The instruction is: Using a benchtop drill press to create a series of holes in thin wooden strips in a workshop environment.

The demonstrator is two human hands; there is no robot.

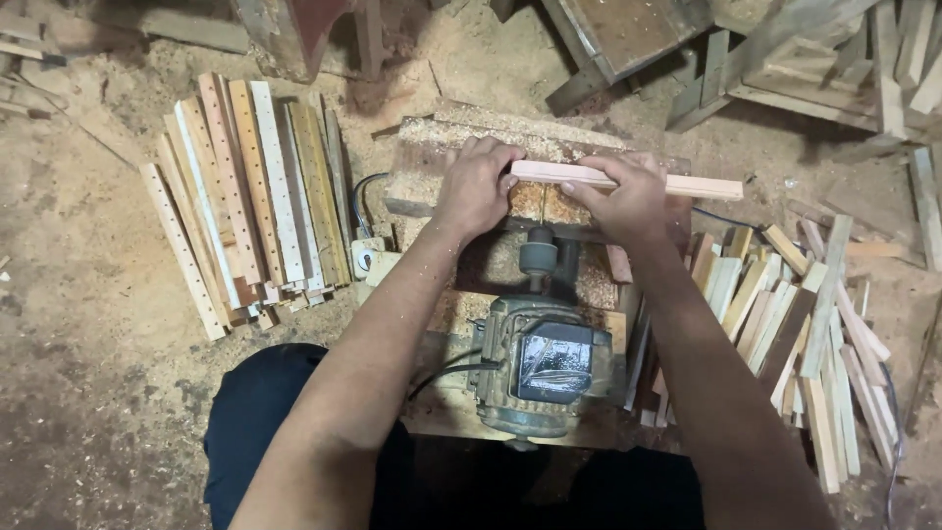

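Observation:
Both my hands hold one pale wooden slat (702, 185) lying crosswise over a sawdust-covered wooden block (461, 137). My left hand (476, 186) grips the slat's left end. My right hand (623, 201) grips it near the middle, and the slat's right end sticks out past it. Just below the hands a drill bit and chuck (538, 250) point from a grey electric motor (548, 363) toward the slat. The bit's tip is partly hidden behind the hands.
A pile of slats with rows of drilled holes (250, 186) lies on the left. A heap of plain slats (795, 324) lies on the right. Sawdust covers the floor (88, 255). Wooden frames (814, 69) and scrap stand at the back. A cable (442, 373) runs from the motor.

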